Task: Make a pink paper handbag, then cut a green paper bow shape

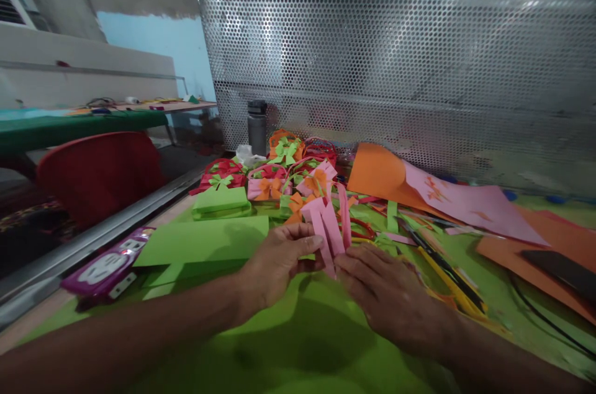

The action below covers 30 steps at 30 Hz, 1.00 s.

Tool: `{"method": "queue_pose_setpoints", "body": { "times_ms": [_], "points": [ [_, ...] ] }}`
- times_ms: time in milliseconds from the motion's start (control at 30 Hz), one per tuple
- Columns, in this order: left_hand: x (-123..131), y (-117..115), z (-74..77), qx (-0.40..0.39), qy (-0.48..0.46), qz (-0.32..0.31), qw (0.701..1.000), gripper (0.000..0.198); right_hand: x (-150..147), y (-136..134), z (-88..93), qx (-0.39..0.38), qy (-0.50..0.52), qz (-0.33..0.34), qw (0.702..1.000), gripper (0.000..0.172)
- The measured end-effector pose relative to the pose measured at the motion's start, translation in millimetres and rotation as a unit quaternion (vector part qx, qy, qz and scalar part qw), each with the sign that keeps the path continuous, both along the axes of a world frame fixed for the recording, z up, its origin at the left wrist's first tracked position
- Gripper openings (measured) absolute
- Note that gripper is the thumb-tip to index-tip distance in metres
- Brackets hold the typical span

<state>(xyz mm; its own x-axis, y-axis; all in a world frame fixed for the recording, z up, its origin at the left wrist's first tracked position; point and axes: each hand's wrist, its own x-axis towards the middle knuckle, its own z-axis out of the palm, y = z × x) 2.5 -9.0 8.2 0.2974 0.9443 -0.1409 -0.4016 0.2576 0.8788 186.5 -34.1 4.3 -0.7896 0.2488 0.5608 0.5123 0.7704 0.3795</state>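
Left hand (289,251) and right hand (382,285) both pinch pink paper (334,229) between fingers, in front and to the right of the grey bottle (257,128). Small paper bags (270,186) sit nearer the bottle.

Beyond the fingers (309,246), a perforated metal panel (382,65) spans the background, with a dark bottle (257,132) standing before it, off to their left; crumpled whitish plastic (249,157) lies just beside the bottle's base. Nearer, left of the fingers, sits a purple power strip (109,264); well past it stand a red chair (100,174) and a green-covered worktop (79,132). Far right of the fingers, a flat black object (562,272) lies near a black cable (542,312).
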Motion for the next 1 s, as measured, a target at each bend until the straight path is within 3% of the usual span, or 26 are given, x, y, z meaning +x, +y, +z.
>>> {"method": "queue_pose_setpoints", "body": {
  "times_ms": [233,367,500,633,800,1000],
  "points": [
    [0.2,1.2,-1.5,0.022,-0.004,-0.003,1.000,0.018,-3.1,-1.5,3.7,-0.029,-0.040,0.002,0.999,0.037],
    [-0.3,2.9,-1.1,0.030,-0.025,0.005,0.999,0.019,-0.5,-3.2,5.7,-0.040,0.002,0.012,0.999,0.029],
    [0.4,0.8,1.8,0.036,-0.031,-0.006,0.999,0.018,1.2,-3.1,6.8,-0.130,0.071,0.027,0.989,0.028],
    [2.6,-1.9,2.9,0.034,-0.015,-0.008,0.999,0.019,-3.2,-2.1,7.8,-0.233,0.182,0.000,0.955,0.017],
    [2.6,-0.4,1.7,0.037,-0.009,-0.002,0.999,0.016,-2.1,5.9,13.7,-0.270,0.347,-0.134,0.888,0.003],
    [1.4,0.9,-1.4,0.063,0.014,-0.023,0.998,0.010,3.9,18.7,13.9,-0.372,0.325,-0.153,0.856,0.018]
  ]
}}
